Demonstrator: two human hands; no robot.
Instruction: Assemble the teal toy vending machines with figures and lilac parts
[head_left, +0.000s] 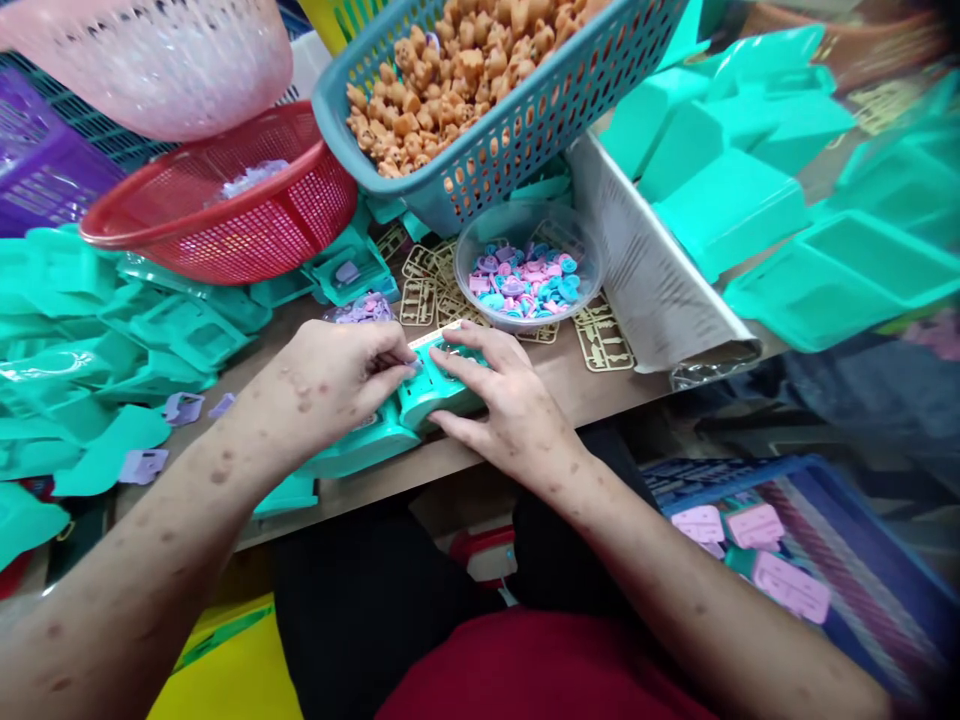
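On the table's front edge sits a teal plastic toy part (424, 392) with a hinged, case-like shape, a pale strip along its far edge. My right hand (502, 385) is closed around its right side, thumb at the near face and fingers across the top. My left hand (352, 365) pinches at its left end; a tiny bluish bit shows at the fingertips, too small to name. Under my left wrist lies another teal part (367, 447). Just beyond stands a clear round tub (469, 305) of small pink, purple and blue pieces.
A blue-grey basket (517, 150) of small brown figures and a red basket (225, 225) stand behind. Teal parts (135, 320) pile up on the left, more (735, 210) beyond a cardboard wall (652, 260). Cream sprue frames (604, 335) lie around the tub. A blue crate (862, 530) holds pink pieces at lower right.
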